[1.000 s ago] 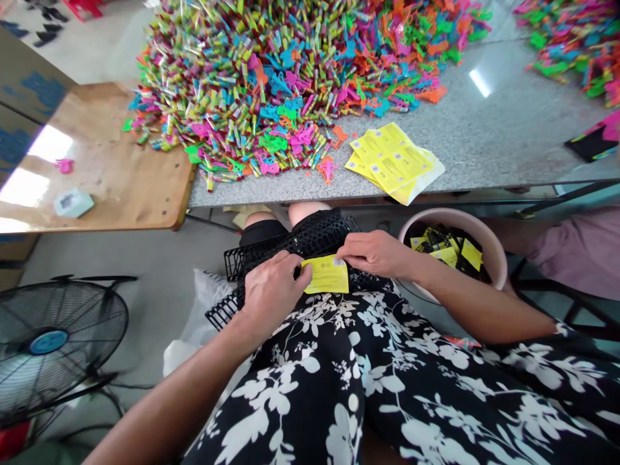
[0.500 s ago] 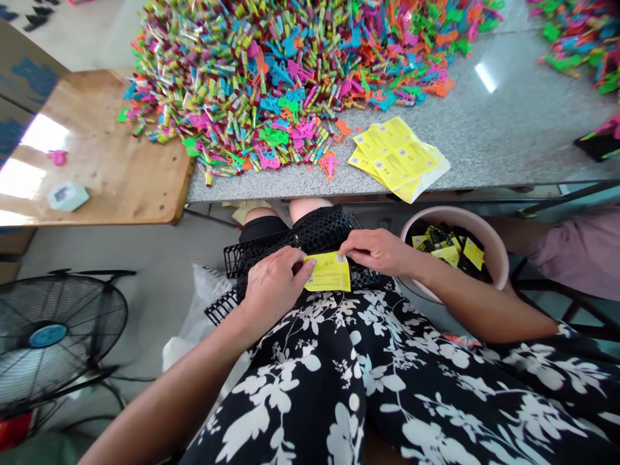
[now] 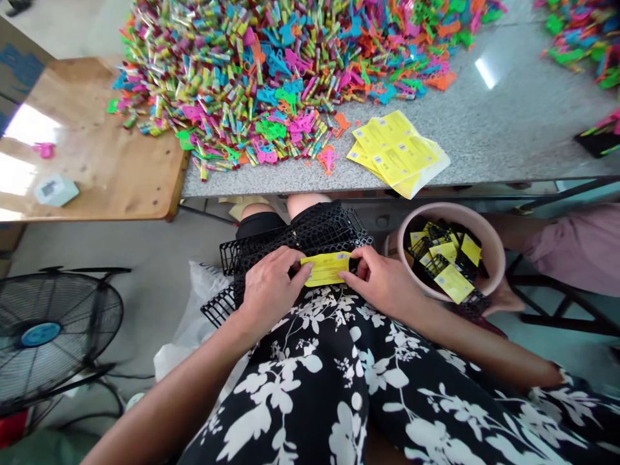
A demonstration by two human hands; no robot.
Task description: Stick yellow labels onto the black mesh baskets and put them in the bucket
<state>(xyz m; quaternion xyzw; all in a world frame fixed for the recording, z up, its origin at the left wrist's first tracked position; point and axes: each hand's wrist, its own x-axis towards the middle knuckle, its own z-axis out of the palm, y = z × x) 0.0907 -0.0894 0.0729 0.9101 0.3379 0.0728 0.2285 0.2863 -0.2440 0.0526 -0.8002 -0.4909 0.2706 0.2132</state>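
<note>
Over my lap, a yellow printed label (image 3: 327, 268) is stretched between my two hands. My left hand (image 3: 271, 284) pinches its left end between thumb and fingers. At the right end, my right hand (image 3: 382, 281) grips it the same way, thumb low and fingers above. The label looks slightly bowed along its top edge. Beneath and beyond it lie black plastic mesh baskets (image 3: 310, 226) across my thighs; how they meet the label is partly hidden by my hands.
Yellow label sheets (image 3: 400, 152) lie on the grey stone table (image 3: 504, 129) beside a large heap of colourful plastic pieces (image 3: 252, 77). At right stands a pink bucket (image 3: 498, 258) of labelled black mesh pieces, near another person's leg. A floor fan (image 3: 53, 332) is at left.
My right hand has shifted from the label's top right corner to its right end, thumb now lower. The bucket's contents show more, as my right forearm has moved down.
</note>
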